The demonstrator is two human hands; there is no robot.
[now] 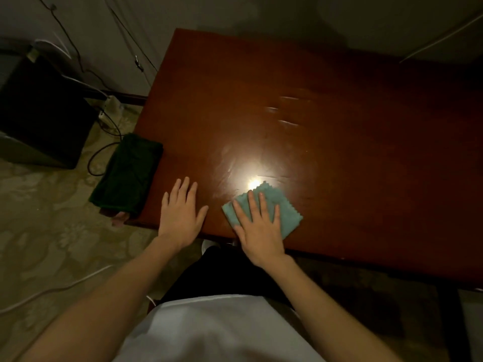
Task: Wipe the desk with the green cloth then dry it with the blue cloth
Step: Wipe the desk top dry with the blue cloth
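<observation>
1. Blue cloth [286,214]: lying flat near front edge of desk [326,113], directly under right hand [257,226]; unwiped surface stretching away and rightward.
2. Right hand: pressing down, fingers straight and spread, gripping nothing.
3. Left hand [180,212]: resting flat just beside cloth, fingers extended, holding nothing.
4. Green cloth [128,176]: sitting folded at left desk edge, nearer left hand.

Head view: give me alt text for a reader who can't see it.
The right hand presses a blue cloth flat on the near edge of a reddish wooden desk. The left hand rests open on the desk beside it; a dark green cloth lies folded at the desk's left edge.
</observation>
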